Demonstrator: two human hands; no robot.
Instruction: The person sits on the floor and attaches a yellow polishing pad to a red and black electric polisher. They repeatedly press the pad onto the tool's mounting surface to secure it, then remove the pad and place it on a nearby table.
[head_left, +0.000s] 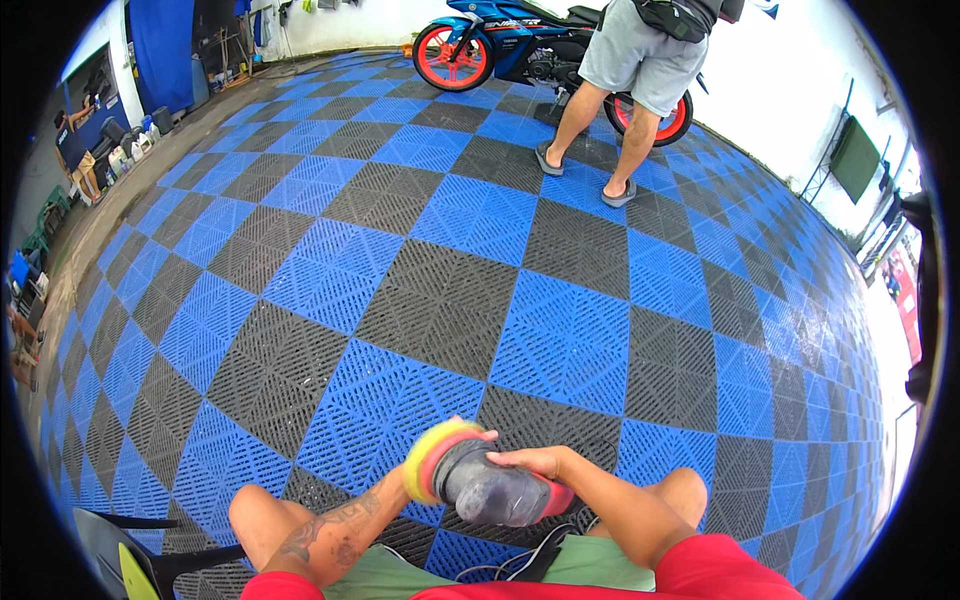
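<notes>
A power polisher (499, 487) with a dark, worn housing and a red rear part is held above my lap. Its yellow foam pad (426, 465), on a red backing, faces left. My right hand (529, 461) is wrapped round the polisher's body from the right side. Behind the pad, my left hand (461, 424) is mostly hidden; only fingertips show over the pad's upper edge, so its exact hold cannot be told. A cable (495, 568) lies loosely below the polisher, between my legs.
Blue and black slotted floor tiles (562, 337) spread all round. A person in grey shorts (645, 60) stands ahead beside a blue motorcycle (517, 37) with red wheels. Several bottles (127, 157) and another person (75, 154) are at the far left. A dark chair-like object (157, 562) stands at lower left.
</notes>
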